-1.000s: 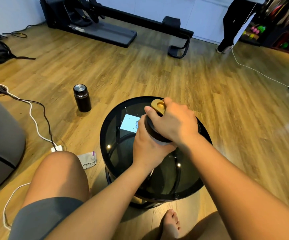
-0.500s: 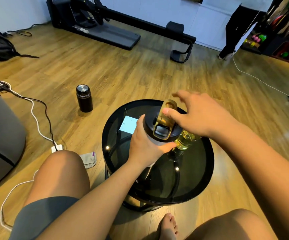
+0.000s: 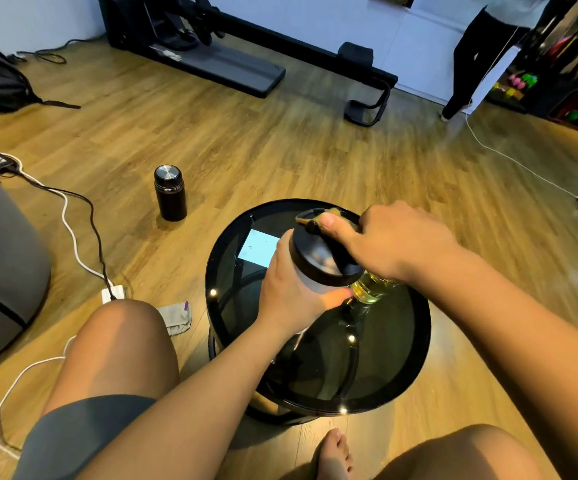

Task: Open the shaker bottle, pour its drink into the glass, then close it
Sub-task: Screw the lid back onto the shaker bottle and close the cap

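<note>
Black-lidded shaker bottle [image 3: 310, 271] gripped by left hand [image 3: 289, 292] mid-frame for bracing; right hand [image 3: 384, 242] fingers pinched on flip cap [image 3: 310, 216], glass [image 3: 372, 289] just beside.

Grey shorts [image 3: 83, 431], bare arms, bare hands [image 3: 291, 292], bare foot [image 3: 332, 455].

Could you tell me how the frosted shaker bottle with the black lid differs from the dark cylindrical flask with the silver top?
The frosted shaker bottle with the black lid is held over the round black glass table; the dark cylindrical flask with the silver top stands alone on the wooden floor. The shaker is gripped by the left hand, with the right hand at its lid; nothing touches the flask. The shaker leans; the flask is upright. Both are lidded drink containers.
</note>
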{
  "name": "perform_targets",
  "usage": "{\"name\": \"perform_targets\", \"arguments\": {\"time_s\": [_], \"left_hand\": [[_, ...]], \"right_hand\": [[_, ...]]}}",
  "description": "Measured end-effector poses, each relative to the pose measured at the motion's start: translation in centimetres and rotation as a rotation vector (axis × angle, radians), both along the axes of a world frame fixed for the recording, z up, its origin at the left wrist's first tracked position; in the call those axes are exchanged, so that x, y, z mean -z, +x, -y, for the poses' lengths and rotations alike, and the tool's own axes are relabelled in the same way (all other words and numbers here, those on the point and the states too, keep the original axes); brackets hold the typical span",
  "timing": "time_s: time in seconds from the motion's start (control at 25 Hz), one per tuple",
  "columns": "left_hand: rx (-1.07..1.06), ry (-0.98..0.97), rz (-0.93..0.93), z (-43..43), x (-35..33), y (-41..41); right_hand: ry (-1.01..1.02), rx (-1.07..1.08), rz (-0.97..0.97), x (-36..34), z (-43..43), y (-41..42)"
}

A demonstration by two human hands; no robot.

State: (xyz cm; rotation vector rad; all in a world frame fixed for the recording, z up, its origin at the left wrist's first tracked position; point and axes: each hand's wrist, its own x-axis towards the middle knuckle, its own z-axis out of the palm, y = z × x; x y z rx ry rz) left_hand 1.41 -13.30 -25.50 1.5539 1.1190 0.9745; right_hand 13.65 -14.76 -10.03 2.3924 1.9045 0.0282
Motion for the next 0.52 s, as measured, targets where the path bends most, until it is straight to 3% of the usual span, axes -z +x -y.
{"name": "perform_targets", "arguments": {"time_s": [0.16,0.32,0.4,0.52], "left_hand": [[0.023,-0.023,-0.067,-0.1,0.5,0.0],[-0.013,-0.031,-0.092,0.2,0.7,0.5],[-0.048,-0.025,-0.066,0.2,0.7,0.5],[-0.021,-0.009,-0.057,-0.1,0.6,-0.1]], "right_hand": [[-0.136,-0.205,-0.284,-0.8,-0.3,-0.5],[-0.066,0.015,-0.053,1.4,-0.8,-3.0],[-0.082,0.109,-0.03,0.2,-1.5,-3.3],[-0.126,-0.023,-0.046,-1.4,-2.1,-1.3]]}}
